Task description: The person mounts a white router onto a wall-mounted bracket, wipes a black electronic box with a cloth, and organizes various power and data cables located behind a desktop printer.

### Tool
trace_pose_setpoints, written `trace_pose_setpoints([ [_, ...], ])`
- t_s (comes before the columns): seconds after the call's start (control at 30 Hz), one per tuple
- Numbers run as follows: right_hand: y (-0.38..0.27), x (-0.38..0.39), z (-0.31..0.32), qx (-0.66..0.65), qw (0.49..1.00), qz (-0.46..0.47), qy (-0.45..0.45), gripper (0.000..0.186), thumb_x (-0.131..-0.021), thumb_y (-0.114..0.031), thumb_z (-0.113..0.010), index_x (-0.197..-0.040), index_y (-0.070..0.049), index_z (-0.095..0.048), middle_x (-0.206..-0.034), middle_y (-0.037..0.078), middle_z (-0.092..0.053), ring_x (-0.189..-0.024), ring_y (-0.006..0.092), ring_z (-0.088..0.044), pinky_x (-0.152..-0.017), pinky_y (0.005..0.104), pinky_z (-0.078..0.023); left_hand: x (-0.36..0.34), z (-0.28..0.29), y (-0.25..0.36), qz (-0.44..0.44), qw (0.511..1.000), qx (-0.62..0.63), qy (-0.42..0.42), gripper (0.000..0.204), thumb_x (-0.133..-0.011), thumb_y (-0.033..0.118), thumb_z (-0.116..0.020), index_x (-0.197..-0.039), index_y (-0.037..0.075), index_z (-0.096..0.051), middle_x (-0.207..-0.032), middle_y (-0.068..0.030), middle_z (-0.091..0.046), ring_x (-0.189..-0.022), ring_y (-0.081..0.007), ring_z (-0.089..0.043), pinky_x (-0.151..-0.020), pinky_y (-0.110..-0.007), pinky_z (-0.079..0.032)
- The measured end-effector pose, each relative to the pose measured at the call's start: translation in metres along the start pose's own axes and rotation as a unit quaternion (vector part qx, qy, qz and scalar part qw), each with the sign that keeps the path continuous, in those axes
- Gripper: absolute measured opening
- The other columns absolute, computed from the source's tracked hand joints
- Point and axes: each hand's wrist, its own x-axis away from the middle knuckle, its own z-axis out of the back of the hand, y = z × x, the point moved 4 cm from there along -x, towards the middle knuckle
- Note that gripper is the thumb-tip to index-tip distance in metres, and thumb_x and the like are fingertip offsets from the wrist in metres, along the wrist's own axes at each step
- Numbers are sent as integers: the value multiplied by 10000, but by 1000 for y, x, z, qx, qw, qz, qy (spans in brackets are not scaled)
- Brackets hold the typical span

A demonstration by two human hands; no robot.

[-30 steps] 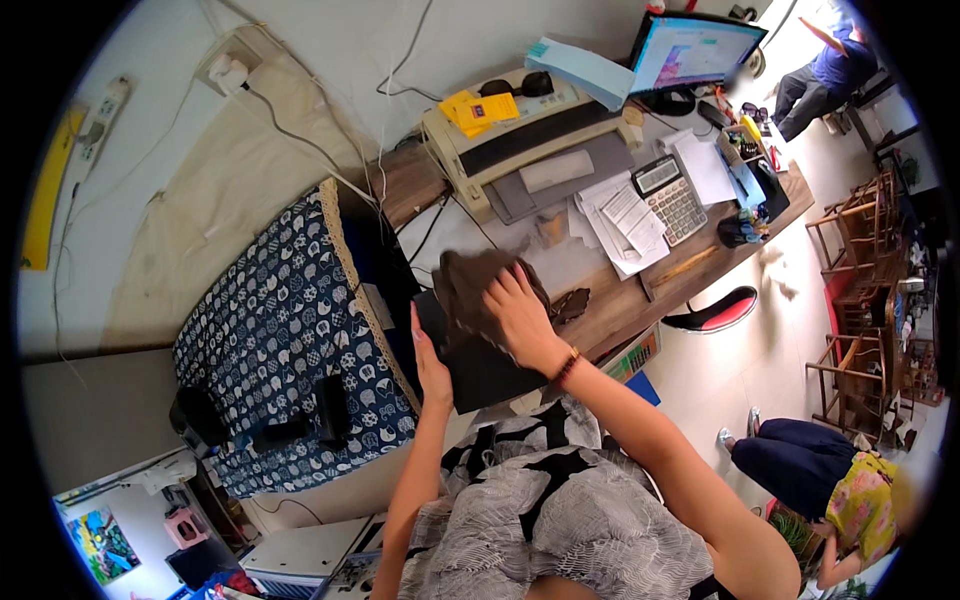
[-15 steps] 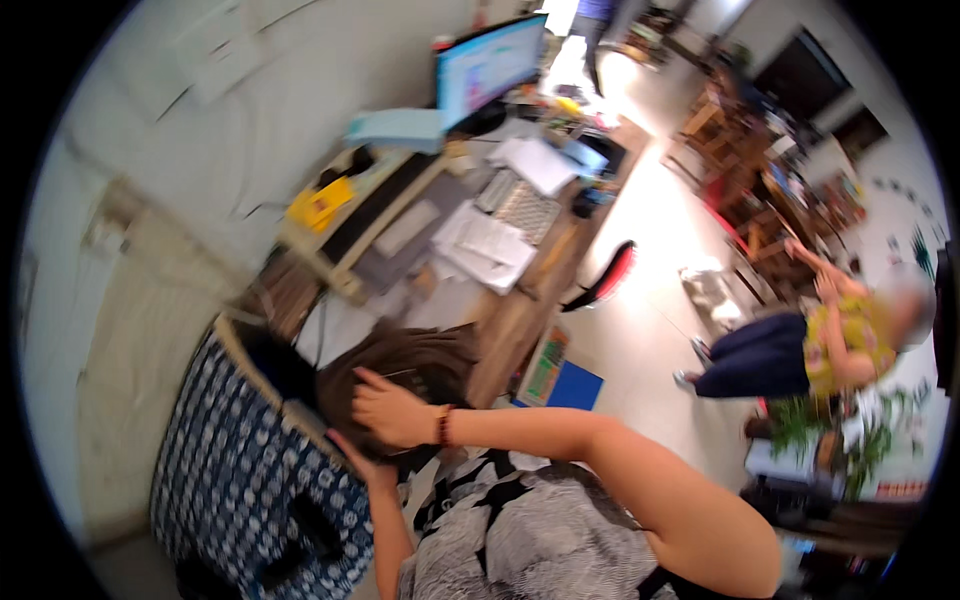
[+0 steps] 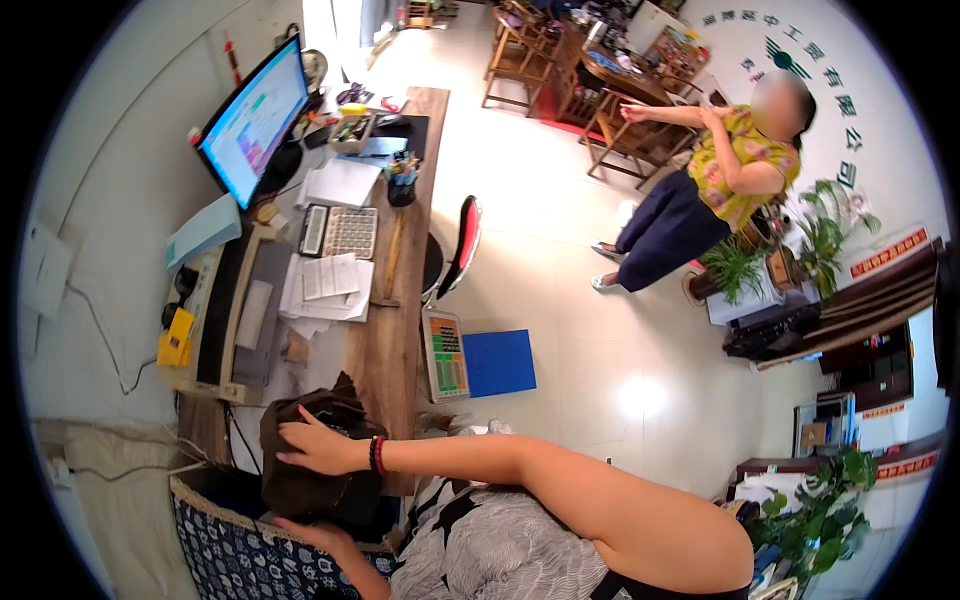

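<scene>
A dark brown cloth bundle [image 3: 330, 490], soft and creased, lies at the near end of the desk, over the edge of a blue-and-white patterned fabric holder [image 3: 235, 550] with beige trim and a dark opening. My right hand [image 3: 325, 443], with a dark red bead bracelet at its wrist, rests on top of the bundle with its fingers spread. Below the bundle, beside the holder's trimmed edge, is my left hand [image 3: 318, 538]. Its visible fingers are stretched out, and part of it is hidden by the bundle.
A printer [image 3: 225, 320], papers [image 3: 330, 285], a calculator [image 3: 350, 232], a hammer [image 3: 390, 260] and a monitor [image 3: 255, 125] stand along the wooden desk [image 3: 400, 350]. A weighing scale [image 3: 500, 362] and a red-black chair [image 3: 465, 245] are beside it. Another person [image 3: 690, 200] stands on the right.
The view has swung, so the desk and the other person appear further left. My right hand stays on the brown bundle, and my left hand stays by the patterned holder's edge.
</scene>
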Motion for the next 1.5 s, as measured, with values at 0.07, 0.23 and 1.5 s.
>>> trace_pose_setpoints([
  [0.07,-7,-11,36,-246,966,-78,-4,388,-990,-312,-481,-979,74,-521,-963,157,-578,-875,272,-523,-921,365,-414,-16,12,18,-121,976,-182,5,783,-947,588,-374,-1475,29,-226,-1502,-179,-274,-1383,-337,-269,-1141,-455,-193],
  [0.23,-70,0,116,-310,941,71,118,361,-985,-276,-510,-1126,57,-513,-1013,149,-585,-927,162,-507,-856,312,-424,-54,41,44,-417,794,-433,-87,547,-1031,392,-268,-1398,11,-406,-1475,-167,-347,-1317,-312,-399,-1074,-417,-356],
  [1.5,-7,229,184,-232,943,64,231,779,-862,-473,-632,-1466,-103,-310,-1445,107,-398,-1317,223,-371,-1091,387,-283,159,-235,20,-11,760,-238,-605,423,-927,199,-619,-1276,-7,-498,-1132,-147,-593,-970,-253,-588,-801,-337,-520],
])
